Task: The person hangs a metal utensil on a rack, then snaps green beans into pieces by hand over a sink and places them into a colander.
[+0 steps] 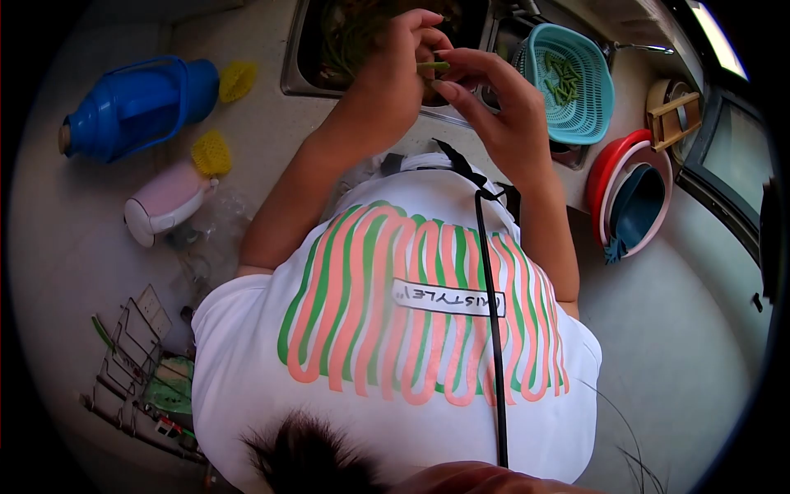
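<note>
Over the sink (290,78), my left hand (397,74) is closed around a short green stem that looks like a green bean (433,65). My right hand (506,95) pinches the bean's other end between thumb and fingers, close to the left fingertips. Long green stalks (350,37) lie in the dark sink basin behind my left hand, partly hidden by it. Beside my right hand stands a turquoise colander (607,90), with several short green bean pieces (562,80) inside.
On the left are a blue thermos flask (136,107), two yellow scrubbers (237,81), a pink-and-white container (169,202) and a wire rack (123,370). At right, a red basin (599,177) holds nested bowls, near a wooden item (675,119). A tap (646,48) sits behind the colander.
</note>
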### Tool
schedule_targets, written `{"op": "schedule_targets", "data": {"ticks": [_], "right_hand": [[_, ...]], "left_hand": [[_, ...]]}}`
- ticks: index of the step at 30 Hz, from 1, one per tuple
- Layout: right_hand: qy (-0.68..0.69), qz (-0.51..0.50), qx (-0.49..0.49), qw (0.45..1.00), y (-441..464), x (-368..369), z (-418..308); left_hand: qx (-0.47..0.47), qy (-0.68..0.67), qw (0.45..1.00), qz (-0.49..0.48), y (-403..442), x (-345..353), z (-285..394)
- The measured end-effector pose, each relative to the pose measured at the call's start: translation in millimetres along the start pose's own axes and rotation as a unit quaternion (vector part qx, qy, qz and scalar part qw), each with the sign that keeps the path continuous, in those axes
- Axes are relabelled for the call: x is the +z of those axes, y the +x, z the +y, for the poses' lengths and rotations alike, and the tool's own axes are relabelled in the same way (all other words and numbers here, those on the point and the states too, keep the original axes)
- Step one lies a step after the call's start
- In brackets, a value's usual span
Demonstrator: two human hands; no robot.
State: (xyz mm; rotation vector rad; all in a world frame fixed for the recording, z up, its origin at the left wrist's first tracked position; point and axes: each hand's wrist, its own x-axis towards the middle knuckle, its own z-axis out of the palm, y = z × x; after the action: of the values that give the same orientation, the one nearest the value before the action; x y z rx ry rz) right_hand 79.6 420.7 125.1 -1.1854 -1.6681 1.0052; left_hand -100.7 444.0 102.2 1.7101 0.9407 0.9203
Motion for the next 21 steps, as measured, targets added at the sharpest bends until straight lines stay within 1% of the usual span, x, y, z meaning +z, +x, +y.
{"op": "schedule_targets", "data": {"ticks": [1,2,4,5,8,9,10,12,13,14,15,16,17,19,21], "right_hand": [[-0.023,-0.011,0.0,1.0,2,3,1],[-0.047,-0.022,0.0,0.999,3,5,4],[-0.03,-0.017,0.026,0.999,5,7,14],[-0.021,-0.016,0.038,0.999,5,7,21],[-0.057,-0.056,0.159,0.984,-1,2,54],[-0.156,-0.061,0.119,0.979,-10,0,77],[-0.202,-0.044,0.102,0.973,-19,-2,91],[-0.293,-0.009,0.064,0.954,-26,-3,100],[-0.215,-0.002,0.161,0.963,-28,-7,94],[-0.22,-0.002,0.212,0.952,-26,-11,87],[-0.225,-0.002,0.262,0.938,-22,-14,75],[-0.23,0.0,0.311,0.922,-20,-16,69],[-0.179,0.025,0.211,0.961,-24,-15,75],[-0.242,0.052,0.055,0.967,-14,-12,79],[-0.303,0.011,0.01,0.953,-7,-32,92]], "left_hand": [[0.001,0.035,0.999,-0.013,-2,-1,-2],[-0.006,0.042,0.999,-0.015,-2,-1,-3],[-0.022,0.054,0.998,-0.018,-3,-3,-5],[-0.017,0.085,0.996,-0.007,-3,-5,-9],[-0.007,0.186,0.982,0.024,-7,-16,-39],[-0.007,0.224,0.974,0.033,-12,-22,-55],[-0.007,0.261,0.964,0.043,-18,-28,-69],[-0.073,0.24,0.965,0.081,-28,-36,-78],[-0.108,0.234,0.962,0.094,-33,-39,-78],[-0.142,0.228,0.957,0.108,-38,-44,-79],[-0.193,0.215,0.953,0.087,-44,-49,-85],[-0.173,0.237,0.95,0.109,-50,-46,-89],[-0.149,0.259,0.945,0.131,-56,-41,-95],[-0.184,0.264,0.935,0.15,-53,-33,-95],[-0.225,0.251,0.938,0.083,-43,-38,-90]]}}
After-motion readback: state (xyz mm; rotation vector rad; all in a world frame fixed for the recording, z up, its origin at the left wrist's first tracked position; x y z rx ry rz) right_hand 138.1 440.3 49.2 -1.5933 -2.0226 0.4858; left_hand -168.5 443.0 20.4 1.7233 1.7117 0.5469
